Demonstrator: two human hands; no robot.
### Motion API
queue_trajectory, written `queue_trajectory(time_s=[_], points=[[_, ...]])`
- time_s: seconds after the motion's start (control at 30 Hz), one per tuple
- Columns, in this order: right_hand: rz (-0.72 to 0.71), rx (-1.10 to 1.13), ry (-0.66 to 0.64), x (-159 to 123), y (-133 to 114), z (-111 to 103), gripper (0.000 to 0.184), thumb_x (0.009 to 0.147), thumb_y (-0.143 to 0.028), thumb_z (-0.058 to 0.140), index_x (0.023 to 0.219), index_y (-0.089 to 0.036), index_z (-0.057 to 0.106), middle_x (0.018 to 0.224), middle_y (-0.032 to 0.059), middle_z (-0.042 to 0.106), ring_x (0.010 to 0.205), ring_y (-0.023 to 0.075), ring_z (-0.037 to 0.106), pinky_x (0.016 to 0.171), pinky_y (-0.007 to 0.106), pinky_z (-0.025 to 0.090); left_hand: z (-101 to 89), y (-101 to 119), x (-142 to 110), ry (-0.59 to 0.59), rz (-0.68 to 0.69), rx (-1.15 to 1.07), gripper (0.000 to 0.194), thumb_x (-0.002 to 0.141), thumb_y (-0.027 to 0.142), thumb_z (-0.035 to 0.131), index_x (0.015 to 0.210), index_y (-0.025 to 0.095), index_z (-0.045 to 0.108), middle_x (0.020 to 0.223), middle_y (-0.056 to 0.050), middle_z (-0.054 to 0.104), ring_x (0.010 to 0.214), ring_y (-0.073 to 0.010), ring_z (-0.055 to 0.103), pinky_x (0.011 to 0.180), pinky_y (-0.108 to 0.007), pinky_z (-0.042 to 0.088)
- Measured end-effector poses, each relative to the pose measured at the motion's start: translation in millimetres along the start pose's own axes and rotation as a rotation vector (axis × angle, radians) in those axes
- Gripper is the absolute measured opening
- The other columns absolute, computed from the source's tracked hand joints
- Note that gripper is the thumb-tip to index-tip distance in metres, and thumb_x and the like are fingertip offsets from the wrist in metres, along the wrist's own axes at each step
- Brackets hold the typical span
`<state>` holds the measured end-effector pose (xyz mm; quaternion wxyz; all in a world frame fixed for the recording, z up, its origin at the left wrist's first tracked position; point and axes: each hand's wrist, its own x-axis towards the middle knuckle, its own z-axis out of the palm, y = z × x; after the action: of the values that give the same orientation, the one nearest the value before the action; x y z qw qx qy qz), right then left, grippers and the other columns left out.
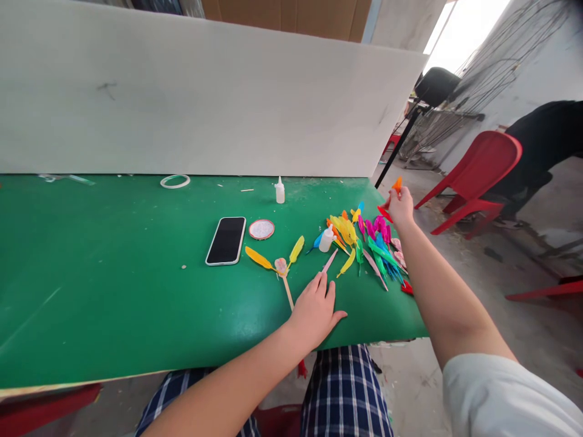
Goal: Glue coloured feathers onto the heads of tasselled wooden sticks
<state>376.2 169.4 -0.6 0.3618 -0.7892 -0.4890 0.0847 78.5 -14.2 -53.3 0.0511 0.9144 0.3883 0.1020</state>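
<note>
My left hand (317, 308) lies on the table with its fingers stretched out. A pale pink feather (330, 261) reaches out beyond its fingertips; whether they press on it, I cannot tell. Left of that hand, a wooden stick (288, 292) has a pale pink round piece (281, 265) at its top, with an orange-yellow feather (259, 258) and a yellow-green feather (296, 249) angled out either side. At the table's right edge, my right hand (401, 207) pinches an orange feather (398, 184). A red feather (385, 213) shows beside its fingers.
Loose coloured feathers (346, 230) are heaped at the table's right, with a small white bottle (327, 239) among them. Another white bottle (280, 192), a phone (226, 241), a round disc (262, 229) and a tape ring (175, 181) lie further left. A white board (204, 103) borders the back.
</note>
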Motion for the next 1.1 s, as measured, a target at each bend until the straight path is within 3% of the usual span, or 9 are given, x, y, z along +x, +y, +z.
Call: queue_trajectory(time_s=[0.17,0.27,0.37,0.47,0.57,0.73,0.87,0.97,1.1], points=[[-0.003,-0.052,-0.064,-10.2,1.5,18.1,0.037,0.087,-0.041,0.032,0.105,-0.015,0.051,0.074,0.0023,0.058,0.055,0.0100,0.052,0.052,0.021,0.042,-2.9,1.7,0.7,-0.010,0.005,0.003,0.066,0.081,0.053,0.044,0.124,0.003,0.046,0.133,-0.025,0.040,0.128,-0.0309,0.033,0.102,-0.041,0.035],[-0.005,-0.155,-0.181,-15.6,5.6,27.7,0.032,0.079,-0.042,0.047,0.083,-0.013,0.061,0.059,0.0010,0.056,0.056,0.0132,0.053,0.054,0.024,0.041,-3.3,2.8,1.3,-0.008,-0.004,-0.006,0.066,0.080,0.053,0.045,0.124,0.004,0.046,0.133,-0.024,0.040,0.127,-0.0308,0.033,0.101,-0.041,0.036],[-0.006,-0.264,-0.259,-19.4,7.8,35.2,0.029,0.066,-0.042,0.062,0.072,-0.014,0.062,0.058,0.0027,0.058,0.063,0.0180,0.057,0.059,0.026,0.042,-2.8,3.5,1.8,-0.005,-0.010,-0.004,0.066,0.080,0.053,0.046,0.124,0.004,0.046,0.133,-0.023,0.040,0.127,-0.0306,0.033,0.101,-0.041,0.036],[-0.006,-0.335,-0.274,-21.1,7.8,39.1,0.030,0.058,-0.034,0.069,0.080,-0.014,0.062,0.070,0.0057,0.063,0.073,0.0206,0.060,0.062,0.026,0.043,-2.8,3.9,2.0,0.000,-0.004,0.004,0.066,0.080,0.053,0.046,0.124,0.004,0.045,0.133,-0.024,0.040,0.127,-0.0309,0.034,0.101,-0.041,0.036],[0.018,-0.353,-0.284,-20.7,8.8,36.8,0.028,0.063,-0.028,0.065,0.087,-0.014,0.062,0.073,0.0064,0.064,0.070,0.0187,0.060,0.059,0.025,0.043,-3.1,4.0,2.1,0.005,-0.003,0.005,0.065,0.080,0.053,0.046,0.124,0.004,0.045,0.133,-0.024,0.041,0.127,-0.0311,0.035,0.100,-0.041,0.037],[0.049,-0.337,-0.293,-20.4,13.0,29.2,0.027,0.068,-0.032,0.060,0.086,-0.012,0.062,0.061,0.0036,0.061,0.055,0.0149,0.057,0.052,0.025,0.042,-2.2,3.5,2.3,0.011,0.003,0.011,0.065,0.080,0.052,0.046,0.124,0.004,0.046,0.132,-0.024,0.041,0.126,-0.0313,0.035,0.101,-0.040,0.036],[0.045,-0.344,-0.290,-22.5,11.7,34.2,0.032,0.063,-0.040,0.064,0.080,-0.013,0.062,0.066,0.0058,0.062,0.064,0.0183,0.060,0.055,0.026,0.043,-2.2,3.7,2.5,0.013,-0.002,0.013,0.065,0.080,0.051,0.047,0.124,0.004,0.046,0.132,-0.024,0.041,0.126,-0.0315,0.035,0.101,-0.041,0.036],[0.050,-0.333,-0.281,-23.7,9.8,39.8,0.032,0.059,-0.035,0.068,0.081,-0.013,0.061,0.072,0.0075,0.063,0.070,0.0201,0.060,0.058,0.026,0.044,-3.6,4.3,2.6,0.006,-0.001,0.012,0.065,0.081,0.051,0.046,0.125,0.004,0.046,0.133,-0.024,0.041,0.127,-0.0314,0.034,0.101,-0.041,0.036],[0.074,-0.252,-0.281,-23.3,11.2,39.5,0.029,0.063,-0.029,0.064,0.086,-0.012,0.059,0.062,0.0035,0.060,0.054,0.0141,0.056,0.050,0.024,0.041,-4.7,4.6,2.5,-0.009,0.002,0.014,0.064,0.081,0.051,0.045,0.125,0.003,0.045,0.133,-0.025,0.040,0.127,-0.0314,0.034,0.102,-0.041,0.035]])
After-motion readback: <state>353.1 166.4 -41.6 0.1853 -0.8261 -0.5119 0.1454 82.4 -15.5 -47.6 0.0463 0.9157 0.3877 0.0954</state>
